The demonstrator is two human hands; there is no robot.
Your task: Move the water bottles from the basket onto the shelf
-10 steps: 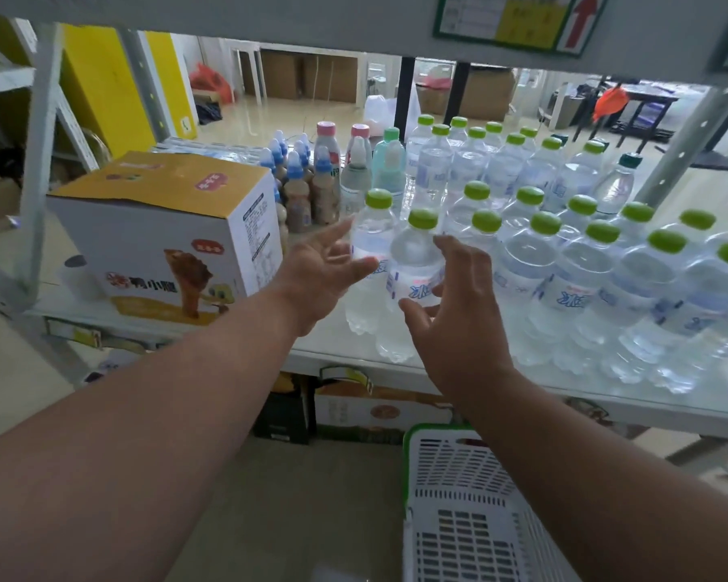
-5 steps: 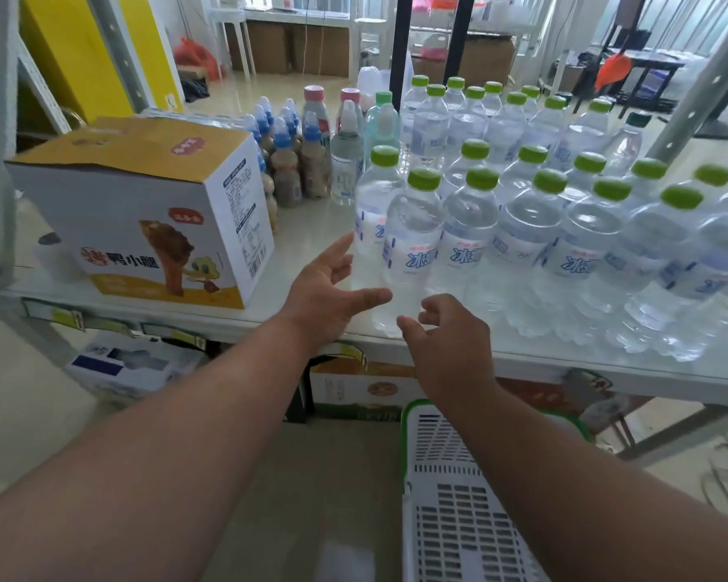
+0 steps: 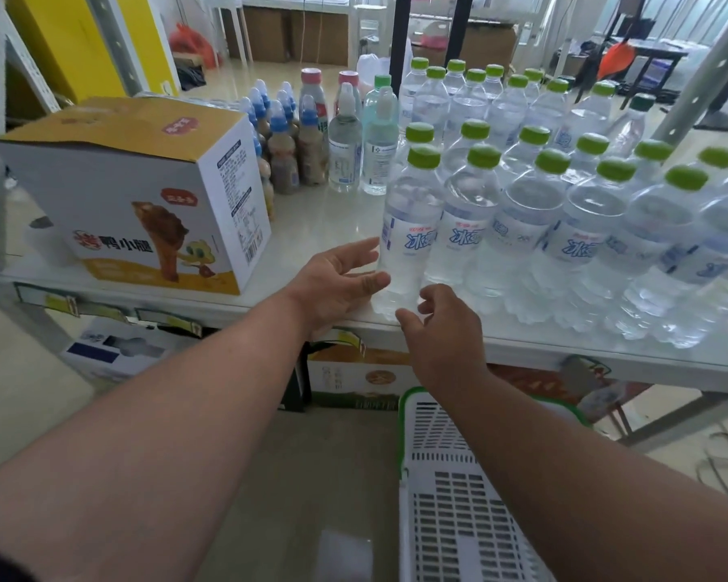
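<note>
Cardboard box (image 3: 144, 191) beside brown drink bottles (image 3: 295, 157)

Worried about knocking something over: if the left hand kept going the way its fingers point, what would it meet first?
Most likely the front-left water bottle: the left hand points rightward at its lower body, fingertips nearly there. Depth is unclear.

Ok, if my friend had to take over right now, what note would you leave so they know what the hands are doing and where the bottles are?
Left hand: open, holding nothing, its fingers beside the front-left water bottle.
Right hand: loosely curled, holding nothing, just in front of that same bottle.
Bottles: rows of green-capped water bottles stand upright on the shelf, to the right of the cardboard box.
Basket: on the floor below the shelf edge; the part in view shows no bottles, but the arm hides some of it.
Done: many bottles shelved.
Left: check the basket for any more and shelve them.
</note>
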